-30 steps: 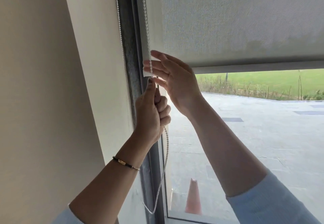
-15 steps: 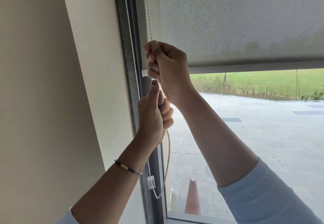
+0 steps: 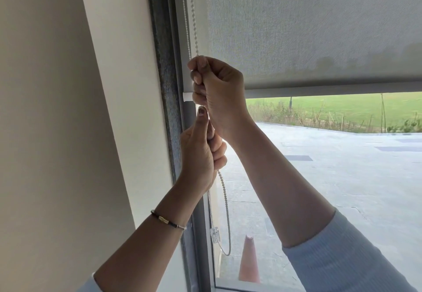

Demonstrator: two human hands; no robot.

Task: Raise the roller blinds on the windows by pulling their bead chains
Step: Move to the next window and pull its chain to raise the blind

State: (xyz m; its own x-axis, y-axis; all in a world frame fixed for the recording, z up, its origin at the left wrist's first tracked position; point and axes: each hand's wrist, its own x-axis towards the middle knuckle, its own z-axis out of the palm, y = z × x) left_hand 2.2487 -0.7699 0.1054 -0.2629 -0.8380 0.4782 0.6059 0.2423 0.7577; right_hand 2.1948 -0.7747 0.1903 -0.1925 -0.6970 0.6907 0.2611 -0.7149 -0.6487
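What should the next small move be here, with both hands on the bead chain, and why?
Probably pull the gripped strand down with the right hand, then let the left hand reach up for a new hold. Both fists are closed on the bead chain, right above left, and the roller blind is only partly raised, its bottom bar still crossing the window.

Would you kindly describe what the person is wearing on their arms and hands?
Both forearms are bare, with pale blue ribbed sleeves pushed up toward the elbows. The left wrist carries a thin dark bracelet with a small gold bead. The left hand and right hand wear no gloves; no rings show.
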